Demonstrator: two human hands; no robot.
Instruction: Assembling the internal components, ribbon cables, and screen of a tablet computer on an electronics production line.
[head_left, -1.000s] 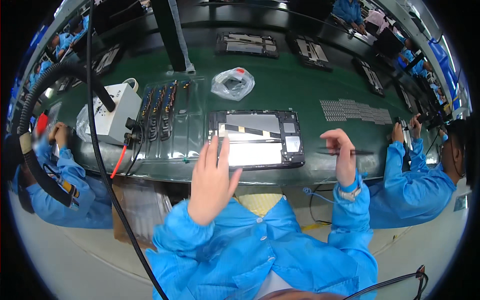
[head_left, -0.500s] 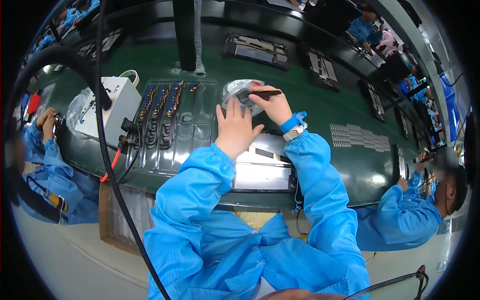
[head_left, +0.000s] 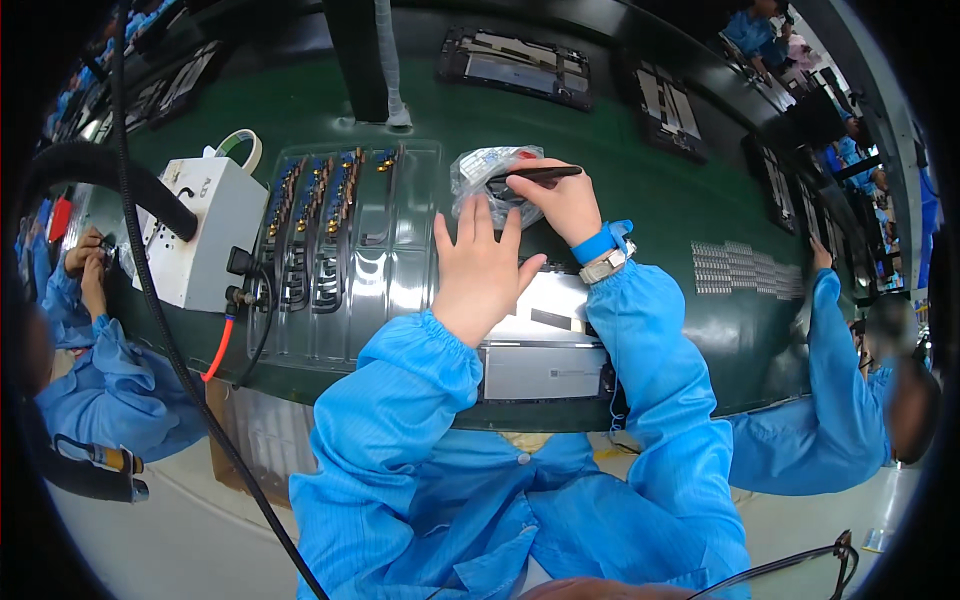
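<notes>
My left hand (head_left: 485, 265) lies over the near side of a crumpled clear plastic bag (head_left: 478, 172), its fingers spread and holding nothing. Dark, thin items seem to be inside the bag, but I cannot make out their kind. A blue band and a watch circle my right wrist. In my right hand (head_left: 568, 205) is a slim dark pen-shaped tool (head_left: 548, 172), pinched close to the bag with its tip pointing left. Below both hands an opened tablet (head_left: 545, 372) lies flat near the table edge, partly covered by my hands and sleeves.
Left of my hands, a clear tray (head_left: 400, 290) bears rows of flex cables (head_left: 315, 215). Farther left stand a white box (head_left: 215, 235) with cables and a tape roll (head_left: 240, 148). More opened tablets (head_left: 515, 68) line the far side. Small silver pieces (head_left: 745, 268) lie right. Co-workers sit either side.
The whole view has shifted slightly. Both hands stay at the bag, the right still gripping the dark tool. The co-worker on the right has stretched an arm forward over the table.
</notes>
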